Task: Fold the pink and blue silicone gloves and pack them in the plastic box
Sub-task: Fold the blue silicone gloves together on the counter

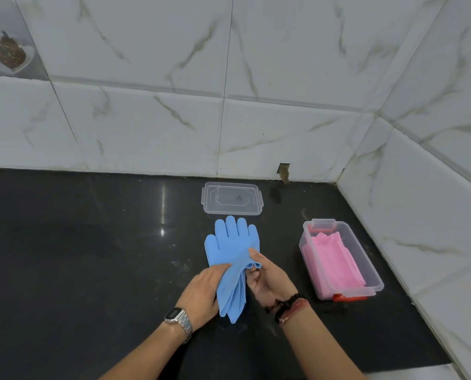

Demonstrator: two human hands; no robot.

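Observation:
The blue gloves (233, 242) lie stacked on the black counter (91, 256), fingers pointing to the back wall, cuffs gathered toward me. My left hand (204, 292) holds the cuff part from the left with its fingers curled over it. My right hand (267, 275) pinches the bunched edge of the gloves from the right. The clear plastic box (377, 283) stands open to the right with the folded pink gloves (333, 259) inside it.
The box's clear lid (233, 198) lies flat behind the blue gloves, near the tiled back wall (228, 119). A second tiled wall closes the right side just past the box. The counter's front edge shows at the lower right.

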